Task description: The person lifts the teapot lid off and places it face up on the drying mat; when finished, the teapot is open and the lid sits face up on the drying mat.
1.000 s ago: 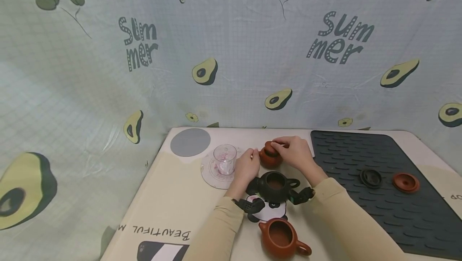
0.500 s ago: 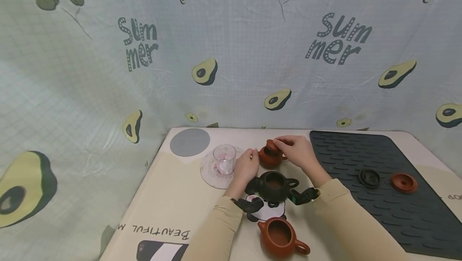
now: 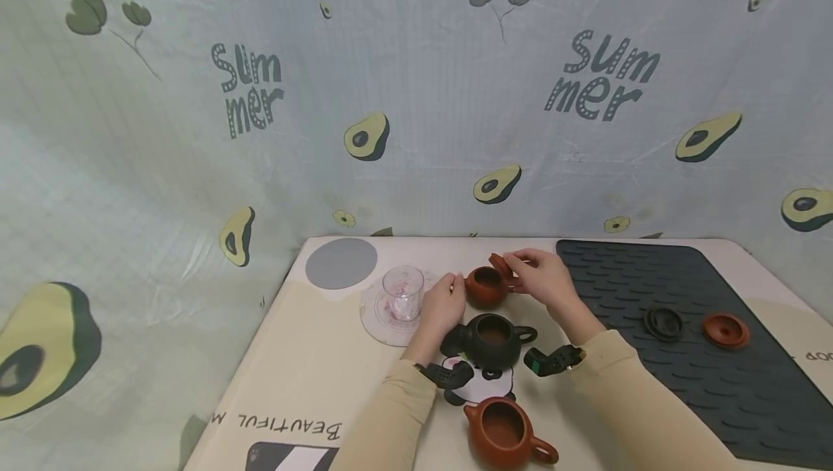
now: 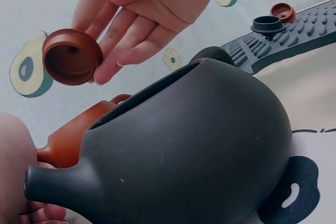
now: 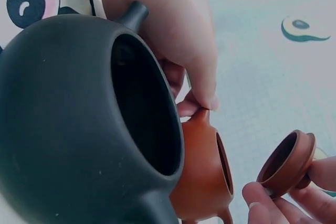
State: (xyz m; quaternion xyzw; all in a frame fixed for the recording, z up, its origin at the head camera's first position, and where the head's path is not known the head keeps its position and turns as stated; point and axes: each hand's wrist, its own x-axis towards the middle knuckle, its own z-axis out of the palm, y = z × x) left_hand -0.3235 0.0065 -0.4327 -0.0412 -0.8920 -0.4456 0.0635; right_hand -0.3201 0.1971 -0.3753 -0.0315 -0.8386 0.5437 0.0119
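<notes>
At the back of the table stands a small reddish-brown teapot [image 3: 487,289], its mouth uncovered. My left hand [image 3: 444,304] pinches its spout between thumb and finger, as the right wrist view also shows. A reddish-brown teapot lid [image 4: 72,57] is held by my right hand [image 3: 541,279], tilted up, above and right of the small pot. Just in front of that pot sits a black teapot [image 3: 492,339] without a lid, and it hides part of the small pot in both wrist views. Nearest the front is a larger lidless reddish-brown teapot [image 3: 501,431].
A clear glass cup [image 3: 403,294] stands on a round patterned coaster [image 3: 374,315] left of my left hand. On the dark ridged mat [image 3: 625,384] at the right lie a black lid [image 3: 664,323] and a reddish-brown lid [image 3: 725,331]. A printed curtain rises behind the table.
The lid in my right hand has come off the small teapot, moving up and right and tilting. My left hand keeps its pinch on the spout.
</notes>
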